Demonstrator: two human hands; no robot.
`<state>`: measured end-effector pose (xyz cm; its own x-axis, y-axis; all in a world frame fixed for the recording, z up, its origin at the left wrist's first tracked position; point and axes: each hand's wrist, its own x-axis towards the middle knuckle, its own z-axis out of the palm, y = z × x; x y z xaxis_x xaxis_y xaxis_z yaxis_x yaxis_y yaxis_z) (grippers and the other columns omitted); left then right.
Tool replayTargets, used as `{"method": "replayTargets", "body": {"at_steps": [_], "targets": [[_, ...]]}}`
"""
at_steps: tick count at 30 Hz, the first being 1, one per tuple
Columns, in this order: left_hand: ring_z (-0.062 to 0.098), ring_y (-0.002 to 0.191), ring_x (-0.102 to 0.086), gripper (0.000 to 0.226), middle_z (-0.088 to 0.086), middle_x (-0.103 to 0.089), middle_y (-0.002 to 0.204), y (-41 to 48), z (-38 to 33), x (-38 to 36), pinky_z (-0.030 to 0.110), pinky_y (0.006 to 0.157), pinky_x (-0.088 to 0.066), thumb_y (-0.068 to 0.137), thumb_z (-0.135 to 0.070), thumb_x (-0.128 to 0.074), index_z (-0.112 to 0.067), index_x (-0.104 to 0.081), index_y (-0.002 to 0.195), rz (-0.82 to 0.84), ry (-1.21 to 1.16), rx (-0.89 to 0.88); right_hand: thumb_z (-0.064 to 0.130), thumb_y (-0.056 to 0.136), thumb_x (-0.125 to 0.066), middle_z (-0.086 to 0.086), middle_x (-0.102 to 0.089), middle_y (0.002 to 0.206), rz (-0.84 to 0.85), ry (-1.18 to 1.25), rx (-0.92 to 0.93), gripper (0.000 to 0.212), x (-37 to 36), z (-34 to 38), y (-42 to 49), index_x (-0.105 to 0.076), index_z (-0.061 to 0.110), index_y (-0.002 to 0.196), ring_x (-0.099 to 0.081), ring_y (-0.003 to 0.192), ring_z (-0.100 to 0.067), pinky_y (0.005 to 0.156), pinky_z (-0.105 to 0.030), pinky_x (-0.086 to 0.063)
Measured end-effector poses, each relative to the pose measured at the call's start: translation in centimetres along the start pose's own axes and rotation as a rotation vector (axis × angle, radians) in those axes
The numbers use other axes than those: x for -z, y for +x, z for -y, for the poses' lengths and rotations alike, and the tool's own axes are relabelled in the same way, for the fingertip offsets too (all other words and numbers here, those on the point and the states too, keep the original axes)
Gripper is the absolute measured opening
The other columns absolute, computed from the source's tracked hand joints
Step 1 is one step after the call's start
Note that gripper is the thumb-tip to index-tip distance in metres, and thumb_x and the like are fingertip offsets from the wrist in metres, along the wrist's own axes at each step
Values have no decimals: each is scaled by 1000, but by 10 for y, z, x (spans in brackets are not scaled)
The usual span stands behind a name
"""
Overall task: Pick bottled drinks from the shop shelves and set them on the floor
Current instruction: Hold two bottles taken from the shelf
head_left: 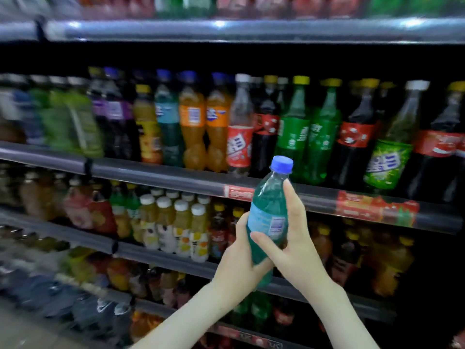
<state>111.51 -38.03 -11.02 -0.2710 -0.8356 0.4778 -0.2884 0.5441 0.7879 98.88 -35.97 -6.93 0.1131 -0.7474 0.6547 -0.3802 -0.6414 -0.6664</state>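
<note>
**Bottle picked, floor next: I hold a teal bottle (270, 205) w/ both hands in front of the shop shelves (161, 171).**

My left hand (239, 260) wraps the lower body from the left. My right hand (299, 238) curls round the label side, thumb across the front. The blue cap (282, 164) is on, and the bottle is near upright, tipped a bit to the right. It's off the shelf, in mid-air before the middle rows, touching no other bottle. As I judge it, the pick is done and the carry-down hasn't begun. Next move prob. calls for a firm grip, a crouch, and the base set flat on the floor, which isn't plainly in view, so it stands & doesn't roll.
</note>
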Motion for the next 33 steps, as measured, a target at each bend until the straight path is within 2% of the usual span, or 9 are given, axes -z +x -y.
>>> {"method": "replayTargets", "body": {"at_steps": [3,7,13,16,18,20,24,30,33], "targets": [[-7,98,-61,77,-39,-56,113,-17,13,71,20,81,-54,71,-62,-58,-75,1,120,2,2,51,23,84,-74,41,-16,146,60,22,-32,102,-57,23,17,-1,60,144,-26,127,24,88,7,-29],[1,96,-65,78,-22,-64,114,-27,30,146,37,85,-55,70,-57,-59,-79,3,112,-26,60,83,28,82,-75,56,-12,133,157,27,-12,107,-118,44,43,6,61,143,-27,119,32,80,9,-30],[-8,103,-60,78,-35,-55,118,-4,43,219,27,90,-53,78,-54,-61,-77,0,121,111,69,70,22,78,-79,48,-28,134,12,70,-21,108,-170,63,76,-4,65,141,-37,125,18,87,3,-35],[-8,126,-42,75,-33,-45,134,28,46,251,30,110,-36,82,-66,-50,-66,1,137,219,237,-44,31,73,-80,35,-32,145,-113,52,8,105,-175,62,100,-8,64,142,-39,129,11,93,-8,-43],[-3,134,-31,61,-22,-44,141,52,53,271,35,120,-11,91,-62,-35,-59,-3,142,138,455,-219,28,74,-79,21,-31,150,-137,12,31,106,-175,59,120,-7,61,144,-41,133,0,98,-29,-49],[5,135,-35,52,-11,-49,140,78,62,285,36,119,0,95,-53,-30,-50,-14,145,-66,641,-347,32,72,-76,22,-30,151,-153,-15,74,103,-176,53,141,-8,61,144,-39,133,4,99,-16,-45],[32,132,-45,59,13,-58,131,138,85,298,60,112,-15,88,-31,-59,-23,-43,144,-413,930,-361,23,72,-81,43,-29,139,-212,-51,127,107,-179,39,175,-11,64,142,-39,125,16,87,2,-38],[36,137,-38,80,23,-52,136,201,108,304,61,108,-9,71,-42,-75,-25,-44,143,-416,1175,-379,41,65,-75,33,-21,152,-302,-119,189,105,-183,40,213,-7,64,142,-34,137,4,105,-24,-37],[35,139,-35,78,26,-49,138,218,115,303,59,109,-6,73,-49,-72,-25,-45,142,-439,1174,-402,43,65,-73,41,-20,147,-322,-174,214,103,-189,43,222,-7,64,141,-33,132,13,103,-11,-33]]}}
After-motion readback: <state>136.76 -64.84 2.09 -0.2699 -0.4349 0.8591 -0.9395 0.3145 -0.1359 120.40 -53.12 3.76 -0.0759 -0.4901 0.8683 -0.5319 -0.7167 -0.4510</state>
